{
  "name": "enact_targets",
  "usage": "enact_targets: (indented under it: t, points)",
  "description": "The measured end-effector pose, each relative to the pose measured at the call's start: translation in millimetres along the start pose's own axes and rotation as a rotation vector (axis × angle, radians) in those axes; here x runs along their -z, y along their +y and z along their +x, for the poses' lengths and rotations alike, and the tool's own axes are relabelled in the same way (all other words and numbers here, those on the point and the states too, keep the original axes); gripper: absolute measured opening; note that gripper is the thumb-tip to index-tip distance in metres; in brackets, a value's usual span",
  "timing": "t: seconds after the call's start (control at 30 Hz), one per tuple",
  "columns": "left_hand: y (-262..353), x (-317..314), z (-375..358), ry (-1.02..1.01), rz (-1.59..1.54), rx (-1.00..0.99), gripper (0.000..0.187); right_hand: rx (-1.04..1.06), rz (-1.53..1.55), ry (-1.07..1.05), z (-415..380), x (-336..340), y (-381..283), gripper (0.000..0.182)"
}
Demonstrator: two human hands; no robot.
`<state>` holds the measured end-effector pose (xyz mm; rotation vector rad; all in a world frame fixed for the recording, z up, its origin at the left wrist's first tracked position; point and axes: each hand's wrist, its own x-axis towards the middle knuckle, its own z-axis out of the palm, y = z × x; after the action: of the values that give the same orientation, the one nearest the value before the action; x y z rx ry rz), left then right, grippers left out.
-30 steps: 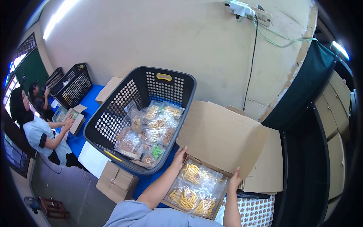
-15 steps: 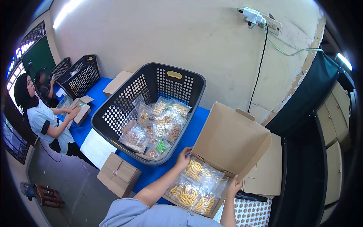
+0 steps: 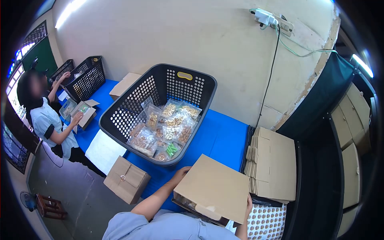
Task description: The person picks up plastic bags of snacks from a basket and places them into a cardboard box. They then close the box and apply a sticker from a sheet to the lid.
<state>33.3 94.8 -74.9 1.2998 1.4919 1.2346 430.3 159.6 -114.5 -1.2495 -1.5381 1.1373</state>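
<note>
A brown cardboard box (image 3: 214,186) lies in front of me with its lid folded down nearly flat. Through a gap at its near edge, clear bags (image 3: 185,201) show faintly. My left hand (image 3: 181,175) is at the box's far left corner, its fingers partly hidden by the lid. My right hand (image 3: 249,204) holds the right side, mostly hidden behind the lid. Just beyond stands a black perforated basket (image 3: 160,72) with several clear bags of snacks (image 3: 170,132).
A closed box (image 3: 127,180) sits near the table's left edge. Flat cartons (image 3: 276,164) are stacked at right, above a patterned sticker sheet (image 3: 266,220). Further left, a person (image 3: 56,124) works at an open box (image 3: 86,114), beside another person and two more baskets.
The lid has swung down towards me over the bags in the box. Both hands have stayed at the box's sides. The co-worker behind now reaches into a basket.
</note>
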Motion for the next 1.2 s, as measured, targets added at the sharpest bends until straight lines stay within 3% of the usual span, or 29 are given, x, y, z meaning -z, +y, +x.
enact_targets:
  t: [0.07, 0.1, 0.13, 0.2, 0.27, 0.33, 0.4, 0.53, 0.6, 0.63, 0.67, 0.73, 0.77, 1.0, 1.07, 1.2]
  points:
    - [-5.4, 1.4, -15.4, -0.101, -0.245, 0.263, 0.043, -0.034, 0.357, 0.007, -5.3, 5.9, -22.1, 0.053]
    - [-9.5, -0.5, -23.6, -0.115, -0.243, 0.261, 0.043, -0.147, 0.409, -0.039, -14.0, 3.4, -61.9, 0.056]
    - [-14.8, -4.7, -33.0, -0.044, -0.261, 0.201, 0.050, -0.145, 0.409, -0.024, -20.9, 3.2, -65.0, 0.056]
    - [-35.6, -7.9, -53.2, 0.019, -0.280, 0.131, 0.057, -0.388, 0.521, -0.092, -26.9, 4.3, -69.5, 0.060]
    - [-70.0, -3.1, -71.6, -0.168, -0.451, 0.334, 0.068, -0.454, 0.479, -0.161, -29.2, 4.6, -92.6, 0.060]
    - [-33.7, 8.3, -88.1, -0.183, -0.624, 0.401, 0.069, -0.486, 0.520, -0.171, -27.8, 0.8, -100.8, 0.061]
    - [-10.6, 14.3, -99.7, -0.193, -0.797, 0.466, 0.070, -0.470, 0.597, -0.219, -21.1, -1.2, -86.2, 0.062]
    - [30.8, 20.0, -101.2, -0.179, -0.598, 0.328, 0.084, -0.330, 0.570, -0.378, -4.4, -18.6, -91.8, 0.059]
    - [36.5, 17.6, -99.3, -0.227, -0.177, 0.266, 0.103, -0.307, 0.247, -0.339, 3.1, -33.7, -91.2, 0.065]
    - [23.5, 14.8, -95.2, -0.248, -0.177, 0.258, 0.112, -0.243, 0.209, -0.319, 7.4, -38.3, -90.2, 0.070]
    - [8.3, 7.4, -94.4, -0.245, -0.175, 0.260, 0.112, -0.244, 0.211, -0.323, 10.6, -42.0, -84.6, 0.070]
    - [-13.3, -10.3, -94.7, -0.102, 0.121, 0.198, 0.109, -0.100, -0.203, -0.226, 18.5, -49.2, -67.1, 0.068]
    - [-17.9, -14.1, -91.5, -0.096, 0.106, 0.155, 0.109, -0.020, -0.241, -0.191, 22.9, -52.8, -57.2, 0.067]
    - [-43.2, -11.0, -27.9, 0.000, 0.044, 0.142, 0.104, 0.029, -0.242, -0.147, 76.6, -69.6, -50.2, 0.067]
    - [-54.3, -11.6, -4.7, 0.058, 0.150, 0.068, 0.099, 0.232, -0.372, -0.079, 90.2, -74.2, -50.0, 0.064]
    - [-23.5, -8.8, 14.8, 0.157, 0.093, -0.030, 0.093, 0.258, -0.441, 0.006, 90.7, -87.5, -52.8, 0.058]
